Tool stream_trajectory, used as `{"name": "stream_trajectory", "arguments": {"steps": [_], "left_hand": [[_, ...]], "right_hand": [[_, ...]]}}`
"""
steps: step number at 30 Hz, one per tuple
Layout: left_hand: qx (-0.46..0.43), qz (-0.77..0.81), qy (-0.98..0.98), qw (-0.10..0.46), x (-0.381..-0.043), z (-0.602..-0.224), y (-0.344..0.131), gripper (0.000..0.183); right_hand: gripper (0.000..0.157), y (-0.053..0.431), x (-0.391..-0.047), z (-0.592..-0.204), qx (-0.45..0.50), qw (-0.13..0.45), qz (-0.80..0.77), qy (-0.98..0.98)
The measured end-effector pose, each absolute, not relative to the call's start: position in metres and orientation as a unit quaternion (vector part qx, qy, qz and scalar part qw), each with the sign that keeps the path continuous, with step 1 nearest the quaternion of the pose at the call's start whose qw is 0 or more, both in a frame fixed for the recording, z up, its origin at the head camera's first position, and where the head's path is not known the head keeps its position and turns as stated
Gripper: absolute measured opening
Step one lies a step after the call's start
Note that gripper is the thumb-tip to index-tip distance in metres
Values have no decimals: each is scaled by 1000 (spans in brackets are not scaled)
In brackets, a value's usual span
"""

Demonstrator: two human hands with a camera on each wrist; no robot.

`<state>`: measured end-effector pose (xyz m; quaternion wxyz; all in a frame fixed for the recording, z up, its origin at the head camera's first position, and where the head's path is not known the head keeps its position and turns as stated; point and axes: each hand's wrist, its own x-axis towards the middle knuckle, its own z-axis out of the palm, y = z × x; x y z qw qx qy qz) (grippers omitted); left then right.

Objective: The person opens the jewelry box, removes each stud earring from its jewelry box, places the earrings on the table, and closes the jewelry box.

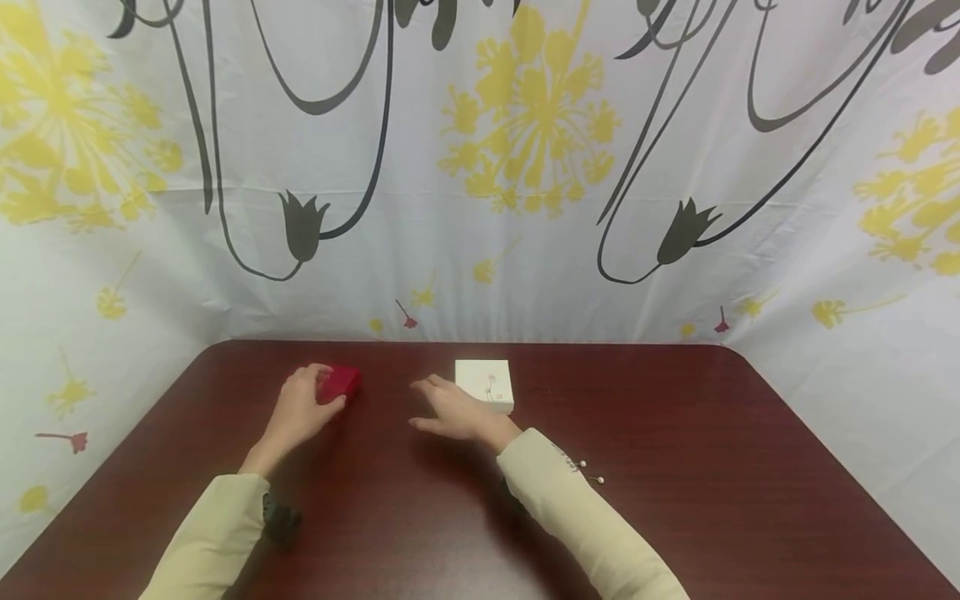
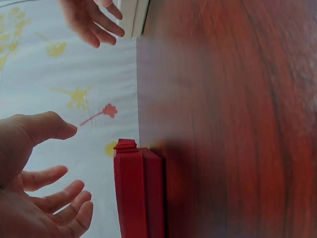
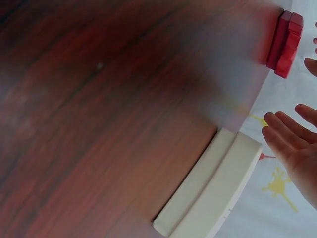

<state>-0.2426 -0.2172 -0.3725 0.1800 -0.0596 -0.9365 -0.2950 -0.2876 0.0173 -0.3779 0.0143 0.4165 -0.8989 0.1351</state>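
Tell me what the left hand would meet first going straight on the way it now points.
Probably the red box, right in front of the left hand in the head view. The left wrist view shows a gap between them, so the hand might pass above; depth is unclear.

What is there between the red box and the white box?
The head view shows the right hand partly between the red box and the white box, over bare tabletop.

Bright-red squarish box (image 1: 342, 384), closed, lay flat on reddish-brown wood-grain table (image 1: 675, 450); white, flower-printed square box (image 1: 482, 377), closed, lay to right.
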Motion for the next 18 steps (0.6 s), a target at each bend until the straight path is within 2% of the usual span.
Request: {"name": "stream_trajectory", "arguments": {"steps": [11,18], "left_hand": [[54,-307,-937,158,-245,-380,-226,78],[88,-293,-948,94,-250,-388,-228,99]], "right_hand": [[60,-4,-291,-383,392,-2,146,-909],[67,-17,-290,-388,369,-29,160,-915]]}}
